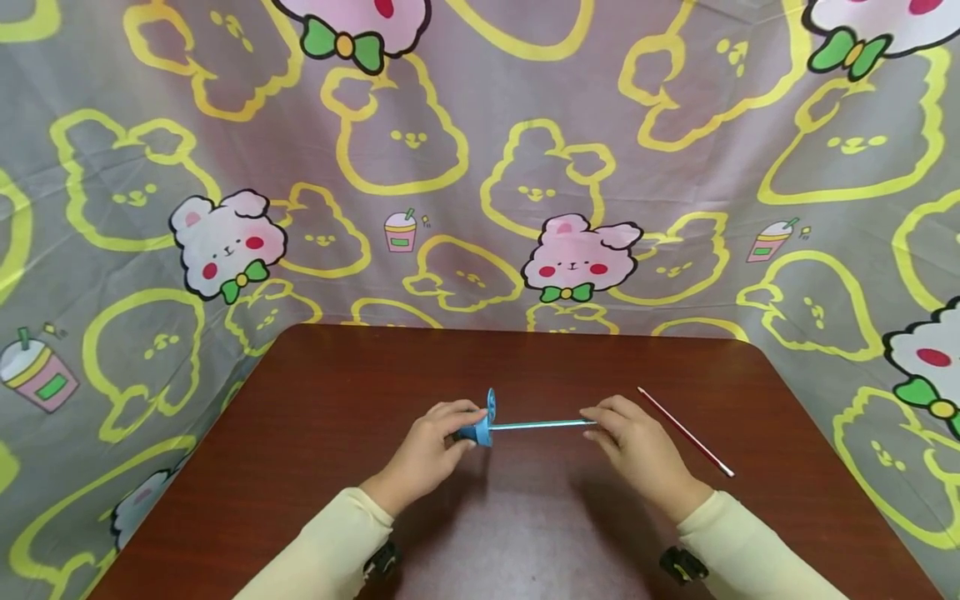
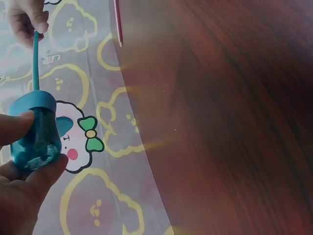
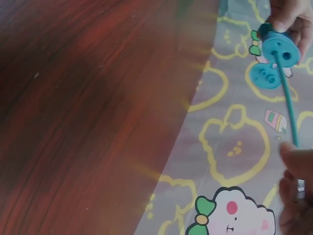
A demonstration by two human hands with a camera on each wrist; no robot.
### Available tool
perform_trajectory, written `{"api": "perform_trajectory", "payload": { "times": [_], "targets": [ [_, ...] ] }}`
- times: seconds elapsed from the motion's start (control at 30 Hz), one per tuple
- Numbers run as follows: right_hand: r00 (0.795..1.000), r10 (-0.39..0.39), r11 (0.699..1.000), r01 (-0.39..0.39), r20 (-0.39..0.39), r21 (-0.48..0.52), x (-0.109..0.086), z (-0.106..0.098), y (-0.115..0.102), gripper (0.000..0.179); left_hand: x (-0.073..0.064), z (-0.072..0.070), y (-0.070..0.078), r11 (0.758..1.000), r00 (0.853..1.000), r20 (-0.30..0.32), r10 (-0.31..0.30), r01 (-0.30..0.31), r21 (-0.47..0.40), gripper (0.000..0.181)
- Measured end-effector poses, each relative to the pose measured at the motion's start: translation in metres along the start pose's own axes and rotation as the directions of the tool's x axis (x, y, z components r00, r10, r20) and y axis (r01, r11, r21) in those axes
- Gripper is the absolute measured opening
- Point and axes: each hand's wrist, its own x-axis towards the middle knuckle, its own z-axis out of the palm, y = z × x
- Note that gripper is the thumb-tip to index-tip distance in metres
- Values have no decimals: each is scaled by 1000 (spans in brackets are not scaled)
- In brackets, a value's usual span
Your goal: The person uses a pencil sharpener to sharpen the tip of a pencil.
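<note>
My left hand grips a blue pencil sharpener that has a see-through body. Its round flip lid hangs open, and the top shows holes of different sizes. One end of a teal pencil sits in one of these holes; that tip is hidden inside. The pencil's other end is pinched between thumb and fingers of my right hand. Both hands hold the pair above the table, with the pencil roughly level between them.
A red-and-white striped pencil lies on the dark wooden table, to the right of my right hand. Behind the table and along its sides hangs a grey cloth printed with cartoon rabbits.
</note>
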Motion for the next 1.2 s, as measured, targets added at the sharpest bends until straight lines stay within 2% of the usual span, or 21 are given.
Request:
{"api": "perform_trajectory", "payload": {
  "times": [0.1, 0.17, 0.27, 0.33, 0.37, 0.4, 0.5, 0.53, 0.57, 0.6, 0.67, 0.73, 0.8, 0.83, 0.9, 0.93, 1.03, 1.1, 1.13, 1.17, 1.2],
  "targets": [
    [992, -95, 995, 97, -86, 20, -1, 1, 2, 26, 0, 0, 1, 999, 999, 20, -33, 34, -26, 43],
    [990, -108, 992, 113, -91, 50, -1, 1, 1, 27, 0, 1, 0, 999, 999, 41, -23, 24, -32, 43],
    [1000, -19, 992, 19, -4, 125, -1, -1, 0, 7, -3, 4, -3, 1000, 997, 67, 26, -25, -11, 44],
    [988, 101, 975, -121, 113, 188, 0, -2, -1, 15, -4, 5, -5, 998, 996, 66, 68, -69, 14, 45],
    [968, 166, 955, -206, 189, 216, 1, -3, -1, 15, -5, 5, -5, 995, 994, 60, 93, -95, 32, 46],
    [935, 230, 926, -296, 268, 236, 2, -4, -1, 13, -5, 5, -6, 991, 992, 50, 119, -122, 52, 46],
    [821, 362, 837, -495, 441, 234, 5, -6, 0, 6, -5, 5, -6, 979, 984, 29, 177, -179, 99, 48],
    [802, 381, 827, -518, 460, 219, 5, -6, 0, 6, -5, 5, -6, 978, 983, 29, 181, -183, 100, 48],
    [796, 387, 826, -523, 465, 208, 5, -6, 0, 5, -5, 5, -6, 980, 985, 32, 171, -173, 96, 48],
    [808, 383, 841, -506, 447, 194, 5, -6, 0, 3, -5, 6, -6, 985, 988, 36, 148, -151, 85, 47],
    [864, 346, 892, -423, 367, 156, 4, -3, -1, 5, -4, 6, -6, 996, 996, 43, 79, -81, 48, 45],
    [935, 253, 952, -286, 248, 108, 1, 1, -1, 16, -3, 6, -6, 1000, 999, 45, -8, 8, 5, 43],
    [980, 145, 985, -157, 136, 78, -1, 3, 0, 22, -2, 6, -6, 997, 996, 44, -74, 75, -24, 42],
    [993, 87, 994, -93, 80, 64, -2, 5, 0, 17, -2, 5, -7, 995, 995, 43, -93, 95, -35, 42],
    [1000, -16, 999, 17, -12, 44, -4, 6, 3, 12, -1, 4, -7, 992, 992, 50, -114, 117, -46, 42],
    [998, -54, 998, 55, -43, 42, -4, 7, 4, 21, -1, 3, -7, 992, 992, 56, -113, 116, -47, 42],
    [993, -100, 992, 104, -66, 67, -4, 7, 6, 32, -1, 2, -6, 996, 994, 82, -75, 78, -39, 42],
    [999, -46, 992, 47, -9, 118, -4, 6, 5, 16, -1, 1, -5, 1000, 995, 95, -21, 22, -9, 43],
    [999, 9, 988, -15, 43, 153, -3, 5, 4, 10, -1, 1, -4, 1000, 995, 97, 10, -11, 11, 43],
    [990, 78, 977, -99, 114, 190, -2, 3, 3, 8, -1, 1, -4, 998, 994, 95, 45, -48, 35, 44],
    [966, 158, 953, -203, 202, 225, -1, 1, 3, 10, -1, 1, -3, 995, 993, 92, 76, -82, 61, 44]
  ]
}}
